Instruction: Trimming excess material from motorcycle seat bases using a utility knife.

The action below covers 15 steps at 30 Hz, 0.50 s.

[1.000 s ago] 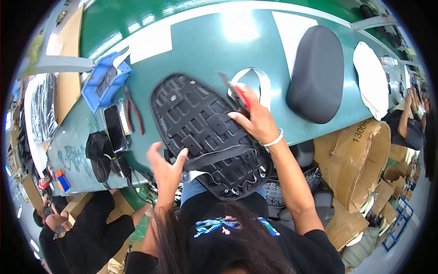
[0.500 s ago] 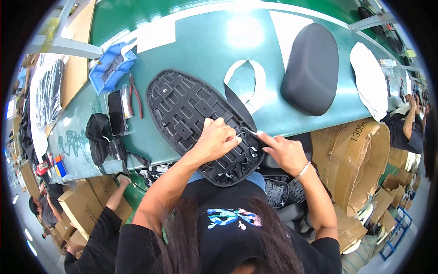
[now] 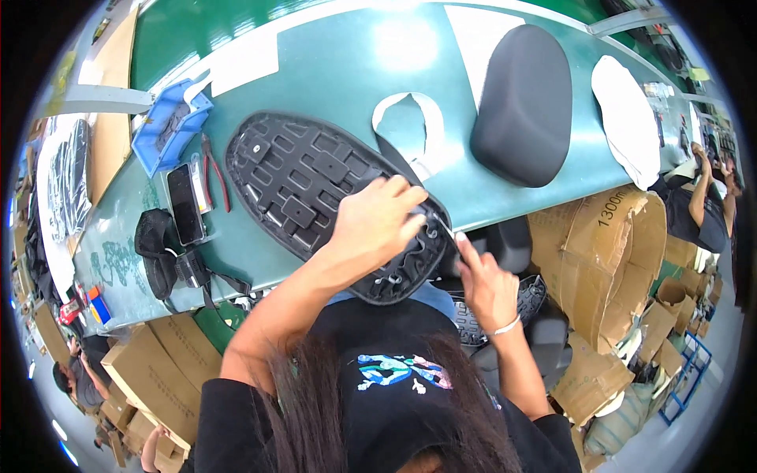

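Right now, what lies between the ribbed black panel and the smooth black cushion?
A white looped strip, then bare green tabletop before the cushion; head view shows it.

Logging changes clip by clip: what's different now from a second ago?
The left hand has moved from the left side of the black base to its right part. The right hand has come nearer the body, beside the right edge; the red-handled tool it held no longer shows. The black cushion, phone and pliers stayed put.
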Motion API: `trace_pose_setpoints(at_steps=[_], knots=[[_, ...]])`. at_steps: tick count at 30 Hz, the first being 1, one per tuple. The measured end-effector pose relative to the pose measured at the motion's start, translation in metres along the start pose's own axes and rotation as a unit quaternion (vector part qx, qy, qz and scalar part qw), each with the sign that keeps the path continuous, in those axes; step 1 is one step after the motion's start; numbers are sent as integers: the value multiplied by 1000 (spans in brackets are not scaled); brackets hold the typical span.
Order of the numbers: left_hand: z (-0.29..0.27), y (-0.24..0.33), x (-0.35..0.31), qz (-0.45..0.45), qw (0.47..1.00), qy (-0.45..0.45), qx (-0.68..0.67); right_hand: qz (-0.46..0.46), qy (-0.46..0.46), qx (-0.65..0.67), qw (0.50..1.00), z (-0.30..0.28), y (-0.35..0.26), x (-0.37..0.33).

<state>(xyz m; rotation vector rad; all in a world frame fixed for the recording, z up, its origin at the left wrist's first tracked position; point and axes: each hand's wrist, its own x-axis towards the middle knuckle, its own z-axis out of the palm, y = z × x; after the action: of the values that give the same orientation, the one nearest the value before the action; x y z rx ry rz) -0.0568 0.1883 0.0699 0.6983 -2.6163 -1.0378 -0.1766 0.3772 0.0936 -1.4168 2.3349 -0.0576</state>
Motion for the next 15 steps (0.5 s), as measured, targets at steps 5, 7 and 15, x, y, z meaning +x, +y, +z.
trace_pose_setpoints(at_steps=[5,7,15], knots=[[37,-30,49,139,983,-117,14,-45,24,27,998,-9,10,38],[41,-47,58,105,962,-58,-245,16,31,8,999,13,6,29],[-6,-64,73,-167,722,-77,-667,87,63,109,988,17,-20,26]])
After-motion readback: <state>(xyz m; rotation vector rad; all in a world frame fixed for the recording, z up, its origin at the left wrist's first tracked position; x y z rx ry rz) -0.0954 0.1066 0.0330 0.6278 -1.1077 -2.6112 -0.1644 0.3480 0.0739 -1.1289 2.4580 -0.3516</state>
